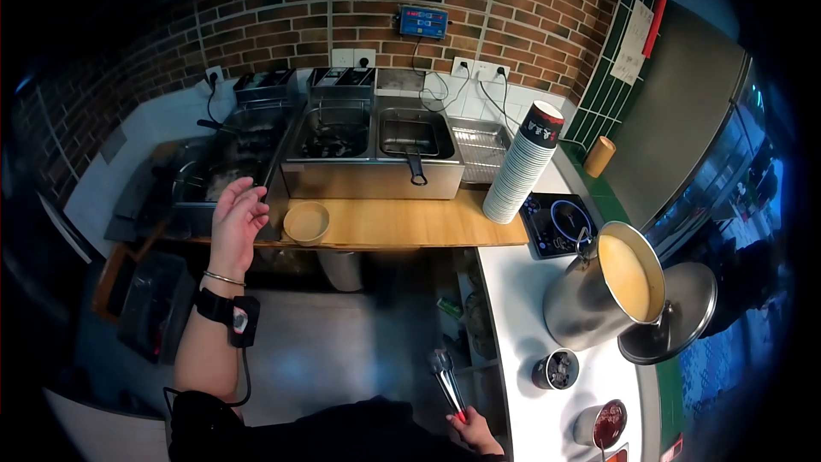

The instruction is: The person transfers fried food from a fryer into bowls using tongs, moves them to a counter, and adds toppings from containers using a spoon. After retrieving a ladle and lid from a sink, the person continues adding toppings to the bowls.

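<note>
My left hand (238,218) is raised in front of the dark pan area at the left, fingers loosely bent and apart, with nothing seen in it. A metal bracelet and a black strap with a small device sit on that wrist. Just right of the hand, a light brown bowl (306,222) rests on the wooden counter (393,222). Low in the view, my right hand (475,432) grips a pair of metal tongs (446,381) by the red-marked end. Their tips point up and away, over the floor.
Fryer wells (416,133) line the brick wall. A tall stack of paper cups (520,173) stands by an induction cooker (556,224). To the right are a large steel pot (573,304) of yellowish liquid, a lid (684,316), a cup of dark pieces (560,370) and a red sauce container (599,423).
</note>
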A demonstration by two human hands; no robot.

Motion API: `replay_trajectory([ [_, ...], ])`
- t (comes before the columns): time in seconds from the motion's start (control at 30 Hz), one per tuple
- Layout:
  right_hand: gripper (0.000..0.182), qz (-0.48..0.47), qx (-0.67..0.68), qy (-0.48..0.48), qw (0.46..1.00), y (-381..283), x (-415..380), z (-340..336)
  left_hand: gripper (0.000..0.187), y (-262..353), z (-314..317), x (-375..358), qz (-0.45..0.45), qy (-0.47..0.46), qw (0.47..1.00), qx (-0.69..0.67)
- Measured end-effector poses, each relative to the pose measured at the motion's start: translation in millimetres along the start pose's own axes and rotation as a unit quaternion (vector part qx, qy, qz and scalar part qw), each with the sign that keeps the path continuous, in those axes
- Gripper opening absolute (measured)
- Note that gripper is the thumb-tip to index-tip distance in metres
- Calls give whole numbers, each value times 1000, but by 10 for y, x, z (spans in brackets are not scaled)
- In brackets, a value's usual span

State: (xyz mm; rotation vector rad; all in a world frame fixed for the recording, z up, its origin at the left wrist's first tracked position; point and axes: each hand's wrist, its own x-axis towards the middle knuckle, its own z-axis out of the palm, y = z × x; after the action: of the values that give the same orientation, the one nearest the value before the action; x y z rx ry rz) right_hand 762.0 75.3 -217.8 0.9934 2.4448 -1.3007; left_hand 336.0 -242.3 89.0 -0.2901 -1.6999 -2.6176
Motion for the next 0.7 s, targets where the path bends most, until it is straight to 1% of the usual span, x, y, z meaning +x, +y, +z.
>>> replay_trajectory([
  [0.03,50,-15,13,-14,1000,-235,218,-147,24,21,79,-6,6,4,1000,5],
  [0.07,48,-37,-6,-15,999,-441,452,-250,24,-24,31,24,1,8,1000,13],
  [0.13,48,-90,-2,-14,996,-893,814,-459,16,-143,-118,68,1,-15,999,46],
  [0.17,45,-98,6,-23,995,-1032,1027,-517,10,-214,-167,45,-18,-2,999,39],
  [0.2,42,-132,27,-19,991,-1195,1213,-567,9,-312,-248,23,-49,7,997,53],
  [0.23,39,-148,50,-13,988,-1441,1331,-649,9,-434,-336,2,-79,15,995,65],
  [0.27,36,-146,88,-28,985,-1675,1458,-740,7,-581,-412,-27,-120,30,990,70],
  [0.3,39,-173,94,-16,980,-1918,1572,-841,5,-733,-466,-58,-165,35,984,59],
  [0.33,42,-197,100,-5,975,-2132,1691,-919,6,-932,-550,-71,-221,49,972,58],
  [0.37,41,-218,121,13,968,-2300,1839,-971,6,-1135,-612,-84,-261,60,961,63],
  [0.4,40,-240,142,31,960,-2491,1998,-1014,7,-1359,-701,-65,-288,50,954,65],
  [0.43,38,-256,142,45,955,-2777,2053,-1128,8,-1562,-759,-30,-301,49,947,99],
  [0.47,37,-233,188,43,953,-2962,2171,-1159,9,-1712,-752,40,-300,56,945,115],
  [0.53,34,-273,195,76,939,-3367,2321,-1262,10,-1975,-839,193,-302,84,940,132],
  [0.6,30,-256,229,57,937,-3432,2613,-1287,17,-2278,-965,462,-335,164,925,76],
  [0.63,28,-242,202,68,947,-3477,2722,-1317,20,-2474,-1066,597,-352,185,915,68],
  [0.67,29,-237,222,69,943,-3578,2763,-1330,23,-2565,-1110,710,-369,201,905,63],
  [0.7,29,-231,215,68,946,-3618,2848,-1321,28,-2657,-1132,783,-372,213,902,57],
])
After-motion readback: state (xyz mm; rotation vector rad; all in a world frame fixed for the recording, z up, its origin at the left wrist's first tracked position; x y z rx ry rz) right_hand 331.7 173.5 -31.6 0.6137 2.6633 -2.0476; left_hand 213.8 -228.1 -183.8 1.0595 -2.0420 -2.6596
